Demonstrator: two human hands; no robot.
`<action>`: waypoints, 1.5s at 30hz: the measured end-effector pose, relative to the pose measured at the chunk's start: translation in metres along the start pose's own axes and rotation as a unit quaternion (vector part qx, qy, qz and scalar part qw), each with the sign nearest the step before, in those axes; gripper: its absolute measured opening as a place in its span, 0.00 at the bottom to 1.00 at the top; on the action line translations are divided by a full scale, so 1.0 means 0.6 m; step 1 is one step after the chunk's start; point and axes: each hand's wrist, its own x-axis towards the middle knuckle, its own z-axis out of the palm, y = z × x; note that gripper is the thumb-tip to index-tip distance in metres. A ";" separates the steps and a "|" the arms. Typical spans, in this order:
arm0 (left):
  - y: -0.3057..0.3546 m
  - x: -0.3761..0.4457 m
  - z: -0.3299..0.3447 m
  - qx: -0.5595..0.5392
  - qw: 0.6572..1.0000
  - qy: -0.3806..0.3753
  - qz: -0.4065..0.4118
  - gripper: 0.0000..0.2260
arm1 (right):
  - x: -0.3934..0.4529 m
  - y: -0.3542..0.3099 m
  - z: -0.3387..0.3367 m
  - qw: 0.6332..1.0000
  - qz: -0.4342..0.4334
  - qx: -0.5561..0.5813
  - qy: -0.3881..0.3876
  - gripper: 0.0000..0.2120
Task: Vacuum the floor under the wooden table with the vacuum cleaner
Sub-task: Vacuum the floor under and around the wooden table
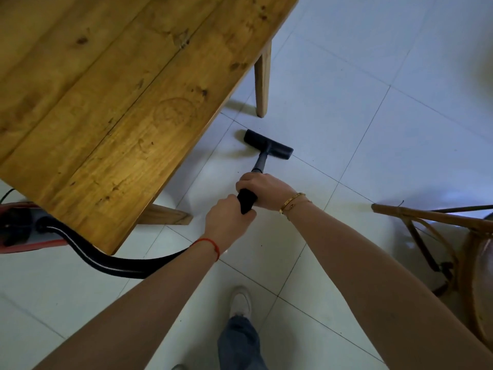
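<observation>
The wooden table [112,97] fills the upper left, with one leg [262,84] standing at the far right corner and another [165,215] near me. The black floor nozzle [268,144] of the vacuum lies flat on the white tiled floor [360,116], just outside the table's edge. Its black wand [258,166] rises toward me. My right hand [262,190] grips the wand higher up, and my left hand [226,222] grips the black handle just behind it. A black ribbed hose [106,260] curves left to the red and grey vacuum body [24,225], partly hidden under the table corner.
A rattan chair [453,249] stands at the right edge, close to my right forearm. My foot in a white shoe [241,301] is planted on the tiles below the hands. Open tiled floor stretches right of the table.
</observation>
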 end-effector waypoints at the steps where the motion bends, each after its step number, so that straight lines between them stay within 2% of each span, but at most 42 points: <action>1: -0.005 -0.005 -0.002 0.004 1.000 0.001 0.000 0.08 | 0.000 -0.006 0.003 1.000 -0.002 0.002 0.001 0.06; 13: -0.109 -0.128 -0.013 0.005 0.999 -0.030 -0.030 0.08 | -0.026 -0.147 0.069 0.999 -0.032 0.038 -0.014 0.04; 26: -0.239 -0.300 0.016 0.019 0.999 -0.025 -0.024 0.08 | -0.090 -0.325 0.173 0.998 -0.032 0.059 -0.021 0.04; 33: -0.317 -0.383 0.038 0.070 0.997 -0.022 -0.014 0.11 | -0.121 -0.422 0.242 0.997 -0.021 0.069 -0.014 0.04; 39: -0.344 -0.419 0.051 0.094 0.995 -0.020 -0.010 0.10 | -0.137 -0.455 0.274 0.997 -0.018 0.070 -0.010 0.05; 45: -0.323 -0.400 0.052 0.093 0.995 -0.026 -0.006 0.12 | -0.137 -0.430 0.270 0.997 -0.011 0.079 0.005 0.04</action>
